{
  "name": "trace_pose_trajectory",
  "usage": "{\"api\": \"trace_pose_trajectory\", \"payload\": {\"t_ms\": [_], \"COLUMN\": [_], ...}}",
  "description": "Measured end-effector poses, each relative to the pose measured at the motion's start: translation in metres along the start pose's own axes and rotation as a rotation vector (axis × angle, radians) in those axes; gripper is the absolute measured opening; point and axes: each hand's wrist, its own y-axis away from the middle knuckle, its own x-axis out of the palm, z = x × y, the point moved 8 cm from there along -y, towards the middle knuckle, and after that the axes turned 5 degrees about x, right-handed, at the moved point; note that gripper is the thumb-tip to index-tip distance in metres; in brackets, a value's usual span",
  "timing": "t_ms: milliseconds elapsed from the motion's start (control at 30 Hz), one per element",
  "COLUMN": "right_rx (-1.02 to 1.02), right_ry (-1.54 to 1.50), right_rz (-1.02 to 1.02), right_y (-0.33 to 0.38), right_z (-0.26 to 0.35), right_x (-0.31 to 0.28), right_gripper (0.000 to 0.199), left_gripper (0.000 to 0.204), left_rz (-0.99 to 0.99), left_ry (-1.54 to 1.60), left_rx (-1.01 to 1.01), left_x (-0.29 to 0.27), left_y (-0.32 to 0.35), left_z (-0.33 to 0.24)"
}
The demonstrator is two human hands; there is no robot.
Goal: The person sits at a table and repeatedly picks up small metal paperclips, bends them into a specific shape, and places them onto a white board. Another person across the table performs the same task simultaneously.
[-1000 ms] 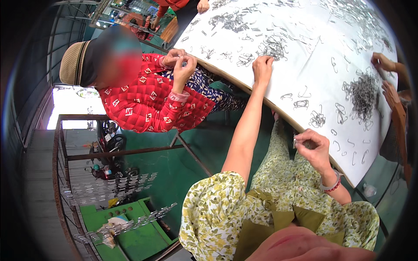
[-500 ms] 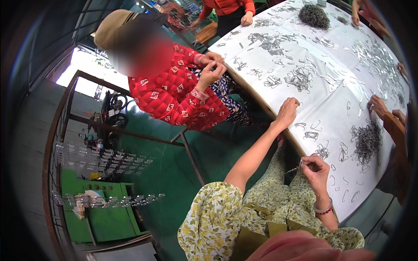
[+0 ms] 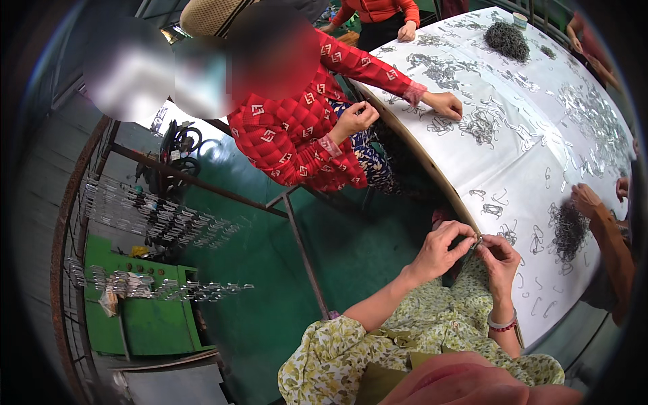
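At the near edge of the white-covered table (image 3: 466, 177), my left hand (image 3: 435, 254) and my right hand (image 3: 498, 267) meet, fingers pinched. Between their fingertips is a small metal wire piece (image 3: 477, 241); its exact kind is too small to tell. The right wrist wears a pale bangle and a red bead bracelet. Just beyond my hands on the table lie loose bent wire hooks (image 3: 493, 210) and another small cluster of hooks (image 3: 506, 233). More single hooks (image 3: 538, 307) are scattered right of my right hand.
A co-worker in a red patterned jacket (image 3: 290, 135) sits at left, one hand (image 3: 445, 104) reaching onto the table. Other people's hands (image 3: 586, 200) work opposite, by a dark wire heap (image 3: 570, 229). A larger heap (image 3: 506, 42) stands farther back. A rusty metal frame (image 3: 202, 181) is at left.
My left hand has drawn back from the table and joined my right hand at the wire piece. The co-worker's one arm now stretches over the table. The view has shifted slightly.
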Motion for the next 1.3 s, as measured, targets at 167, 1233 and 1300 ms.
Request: {"api": "trace_pose_trajectory", "payload": {"t_ms": [167, 1233, 1300], "right_rx": [-0.034, -0.590, -0.905], "right_ry": [0.037, 1.541, 1.271], "right_rz": [-0.034, 0.104, 0.140], "right_y": [0.003, -0.367, -0.301], "right_z": [0.014, -0.099, -0.065], "right_x": [0.001, -0.206, -0.145], "right_gripper": [0.018, 0.022, 0.017], "left_gripper": [0.010, 0.009, 0.010], "left_rz": [-0.019, -0.331, -0.376], "left_ry": [0.041, 0.468, 0.345], "left_rx": [0.052, 0.003, 0.006], "left_x": [0.011, -0.018, -0.037], "left_y": [-0.003, -0.063, -0.057], "left_z": [-0.008, 0.028, 0.020]}}
